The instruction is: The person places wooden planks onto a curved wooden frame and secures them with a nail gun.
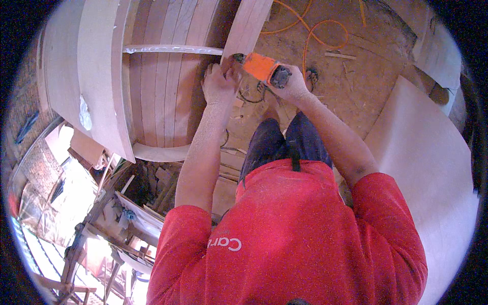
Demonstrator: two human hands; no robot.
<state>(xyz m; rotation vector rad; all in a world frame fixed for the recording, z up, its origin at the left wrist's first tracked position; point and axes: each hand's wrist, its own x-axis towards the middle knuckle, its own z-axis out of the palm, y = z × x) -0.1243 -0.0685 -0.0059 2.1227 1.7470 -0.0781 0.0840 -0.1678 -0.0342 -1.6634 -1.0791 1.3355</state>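
My right hand (292, 87) is closed around the rear of an orange and black power tool (261, 67), whose exact kind I cannot make out. The tool's dark front end meets the edge of a long wooden plank (249, 25). At that same edge, my left hand (221, 84) has its fingers bent around the plank's side, close to the tool's front. The plank borders a large curved wooden frame with planked boards (168, 96) inside, crossed by a pale rib (173, 50). Pale dust coats both my forearms.
An orange hose (307, 30) loops over the dusty floor beyond my feet. A wide pale wooden sheet (422, 152) leans at the right. Wood scraps (162, 183) lie below the frame, at the left. A thin offcut (340, 55) rests on the floor.
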